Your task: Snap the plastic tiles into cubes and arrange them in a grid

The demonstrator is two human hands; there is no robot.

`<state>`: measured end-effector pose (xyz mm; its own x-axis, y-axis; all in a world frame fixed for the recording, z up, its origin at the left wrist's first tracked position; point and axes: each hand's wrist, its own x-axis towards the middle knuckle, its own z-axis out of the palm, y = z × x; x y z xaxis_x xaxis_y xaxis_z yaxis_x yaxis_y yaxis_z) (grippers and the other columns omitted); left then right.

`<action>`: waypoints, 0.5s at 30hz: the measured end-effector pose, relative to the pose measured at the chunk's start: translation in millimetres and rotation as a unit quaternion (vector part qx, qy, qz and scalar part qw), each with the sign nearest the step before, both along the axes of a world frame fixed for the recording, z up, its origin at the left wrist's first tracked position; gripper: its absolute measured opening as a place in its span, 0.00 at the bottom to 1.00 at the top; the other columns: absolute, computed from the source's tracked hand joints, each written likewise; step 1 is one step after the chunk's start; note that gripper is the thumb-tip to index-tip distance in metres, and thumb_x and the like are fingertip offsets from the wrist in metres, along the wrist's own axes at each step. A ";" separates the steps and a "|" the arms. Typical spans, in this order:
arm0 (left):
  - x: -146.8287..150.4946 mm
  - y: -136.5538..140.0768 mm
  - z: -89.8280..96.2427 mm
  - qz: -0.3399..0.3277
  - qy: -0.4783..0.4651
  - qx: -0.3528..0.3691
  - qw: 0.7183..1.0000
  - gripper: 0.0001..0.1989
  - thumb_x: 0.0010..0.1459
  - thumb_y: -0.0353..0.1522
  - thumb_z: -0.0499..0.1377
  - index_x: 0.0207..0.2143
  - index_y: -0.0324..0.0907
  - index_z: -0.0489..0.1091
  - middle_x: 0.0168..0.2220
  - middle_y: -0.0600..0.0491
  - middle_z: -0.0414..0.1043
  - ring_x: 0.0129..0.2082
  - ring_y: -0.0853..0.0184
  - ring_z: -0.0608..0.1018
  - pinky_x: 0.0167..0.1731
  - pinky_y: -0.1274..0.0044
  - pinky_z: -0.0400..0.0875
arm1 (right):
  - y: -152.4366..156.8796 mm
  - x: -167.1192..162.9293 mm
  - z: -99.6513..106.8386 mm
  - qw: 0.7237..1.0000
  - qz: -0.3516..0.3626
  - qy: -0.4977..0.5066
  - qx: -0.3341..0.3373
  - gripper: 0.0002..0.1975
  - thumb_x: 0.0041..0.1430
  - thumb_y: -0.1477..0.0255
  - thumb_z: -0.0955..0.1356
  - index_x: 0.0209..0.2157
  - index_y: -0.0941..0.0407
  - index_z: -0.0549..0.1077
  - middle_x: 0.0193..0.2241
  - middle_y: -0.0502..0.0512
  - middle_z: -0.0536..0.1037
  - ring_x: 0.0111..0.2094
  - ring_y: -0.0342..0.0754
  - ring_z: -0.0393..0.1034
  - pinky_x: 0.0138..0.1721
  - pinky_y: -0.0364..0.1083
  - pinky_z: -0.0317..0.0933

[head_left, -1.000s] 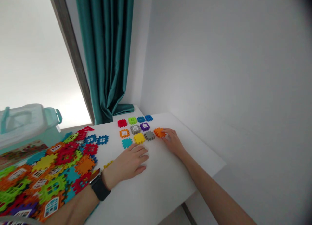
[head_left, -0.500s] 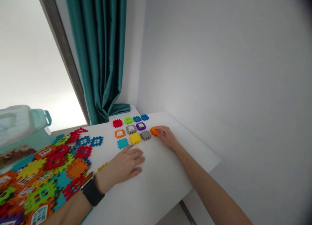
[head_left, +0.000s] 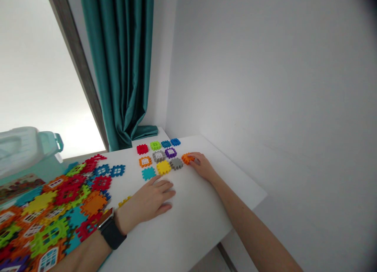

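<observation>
Table (head_left: 182,240) carries the tiles, and past its far edge hangs a curtain (head_left: 120,67), its hem gathered on a ledge, off the tiles. A tub (head_left: 32,158) stands at the left behind the pile (head_left: 69,195), seemingly set back so the arms can move in front. The pile spreads from near the far edge down the left, its tiles overlapping in layers, which hides parts of many. The left hand (head_left: 149,201) lies palm down nearer the middle, fingers loosely spread and gripping nothing, perhaps just resting there; a watch (head_left: 112,229) sits on its wrist. The right hand (head_left: 202,166), reaching in from the near edge, has thumb and fingertips pinching the right side of the orange tile (head_left: 186,158), probably to keep its lie under control. That tile is toward the right edge, just beside the grey tile (head_left: 176,164). Next come the yellow tile (head_left: 164,168) and cyan tile (head_left: 149,173); two further rows lie toward the far edge, ending with the small-looking blue tile (head_left: 175,142), apparently spaced so each shows whole.
</observation>
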<state>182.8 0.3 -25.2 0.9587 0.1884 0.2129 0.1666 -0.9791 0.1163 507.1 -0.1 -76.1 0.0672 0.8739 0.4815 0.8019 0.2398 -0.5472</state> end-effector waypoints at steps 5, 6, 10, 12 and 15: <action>0.0 0.4 0.0 0.001 0.002 -0.005 1.000 0.15 0.65 0.37 0.61 0.54 0.47 0.71 0.57 0.48 0.73 0.59 0.56 0.72 0.65 0.59 0.56 | 0.4 0.0 -1.8 1.000 -0.003 -0.002 -0.003 0.13 0.62 0.70 0.69 0.48 0.50 0.78 0.51 0.57 0.80 0.54 0.53 0.72 0.60 0.58 0.63; 0.1 0.5 0.0 0.002 0.002 -0.006 1.000 0.15 0.65 0.37 0.61 0.54 0.47 0.71 0.57 0.48 0.73 0.59 0.56 0.72 0.65 0.59 0.56 | 0.3 -0.1 -1.9 1.000 -0.003 -0.002 -0.004 0.13 0.62 0.70 0.69 0.48 0.50 0.78 0.51 0.57 0.79 0.54 0.53 0.72 0.60 0.58 0.63; -0.1 0.5 -0.2 0.002 -0.001 -0.006 1.000 0.15 0.65 0.37 0.61 0.54 0.47 0.71 0.57 0.49 0.73 0.59 0.57 0.72 0.65 0.60 0.56 | 0.1 -0.5 -1.9 1.000 0.000 -0.001 -0.004 0.13 0.62 0.71 0.69 0.48 0.50 0.78 0.51 0.57 0.79 0.54 0.53 0.72 0.61 0.57 0.63; -0.2 0.6 -0.6 0.002 -0.003 -0.005 1.000 0.15 0.65 0.37 0.61 0.54 0.47 0.71 0.57 0.49 0.73 0.59 0.57 0.72 0.65 0.60 0.56 | 0.0 -0.7 -1.9 1.000 0.000 -0.001 -0.004 0.13 0.62 0.70 0.69 0.48 0.50 0.78 0.51 0.57 0.79 0.55 0.52 0.72 0.61 0.57 0.63; -0.4 0.9 -1.1 0.000 -0.006 -0.002 1.000 0.15 0.65 0.37 0.61 0.53 0.47 0.71 0.57 0.48 0.73 0.59 0.57 0.73 0.64 0.61 0.57 | -0.1 -1.0 -2.1 1.000 -0.003 -0.001 -0.004 0.13 0.63 0.69 0.69 0.49 0.50 0.78 0.52 0.58 0.78 0.55 0.53 0.72 0.62 0.57 0.62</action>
